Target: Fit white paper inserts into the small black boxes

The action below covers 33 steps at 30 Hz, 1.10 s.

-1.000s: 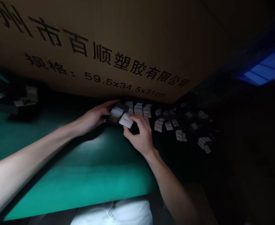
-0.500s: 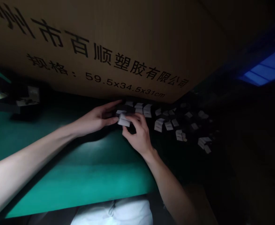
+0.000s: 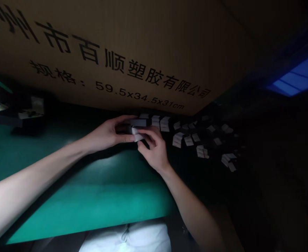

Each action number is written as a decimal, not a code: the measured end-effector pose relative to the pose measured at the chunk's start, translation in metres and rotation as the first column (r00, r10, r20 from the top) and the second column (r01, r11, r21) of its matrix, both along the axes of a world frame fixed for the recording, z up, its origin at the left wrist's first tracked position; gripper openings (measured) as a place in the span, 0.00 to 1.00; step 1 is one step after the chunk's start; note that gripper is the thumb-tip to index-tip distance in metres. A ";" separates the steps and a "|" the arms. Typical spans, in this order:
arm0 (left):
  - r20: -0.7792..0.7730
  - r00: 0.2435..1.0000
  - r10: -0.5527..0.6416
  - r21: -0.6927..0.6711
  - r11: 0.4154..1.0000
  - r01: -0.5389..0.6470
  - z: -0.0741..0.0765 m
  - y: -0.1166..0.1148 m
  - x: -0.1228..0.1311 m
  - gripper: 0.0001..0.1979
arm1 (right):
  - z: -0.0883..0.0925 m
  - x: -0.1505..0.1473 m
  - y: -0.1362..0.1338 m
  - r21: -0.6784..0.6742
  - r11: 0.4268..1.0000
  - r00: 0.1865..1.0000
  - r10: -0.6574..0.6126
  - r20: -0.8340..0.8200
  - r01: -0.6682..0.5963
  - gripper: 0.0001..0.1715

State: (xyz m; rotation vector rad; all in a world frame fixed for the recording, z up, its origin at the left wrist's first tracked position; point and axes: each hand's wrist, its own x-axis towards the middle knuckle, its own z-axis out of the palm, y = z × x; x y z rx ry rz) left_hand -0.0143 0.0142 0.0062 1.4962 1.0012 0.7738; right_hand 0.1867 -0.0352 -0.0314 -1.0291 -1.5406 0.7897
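Head view: left hand (image 3: 103, 134) and right hand (image 3: 154, 151) together clamp a small dark box (image 3: 139, 123) below a cardboard carton (image 3: 117, 56).

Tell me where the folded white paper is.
In the head view, the folded white paper sits under the right hand's fingers, just below a dark block in the left hand.

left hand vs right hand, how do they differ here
The left hand reaches in flatter, fingers stretched along the dark block, while the right hand curls its fingers over the folded white piece. The left hand is above the green mat; the right hand is nearer the scattered white pieces. Both hands are bare and meet around the block.
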 end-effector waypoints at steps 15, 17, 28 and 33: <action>-0.039 0.999 -0.007 0.372 0.928 0.021 -0.022 -0.002 0.004 0.45 | 0.016 -0.005 0.001 -0.330 0.944 0.973 -0.098 -0.210 0.024 0.20; -0.066 0.998 -0.008 0.408 0.912 0.034 -0.022 -0.001 0.003 0.43 | 0.016 -0.003 0.000 -0.318 0.948 0.981 -0.092 -0.170 0.034 0.21; -0.131 0.991 0.005 0.404 0.914 0.048 -0.021 -0.001 0.001 0.44 | 0.011 -0.002 0.000 -0.246 0.969 0.991 -0.064 -0.119 0.033 0.18; -0.126 0.992 -0.011 0.340 0.939 0.054 -0.018 -0.003 0.001 0.44 | 0.010 -0.002 0.000 -0.238 0.971 0.987 -0.070 -0.141 0.034 0.16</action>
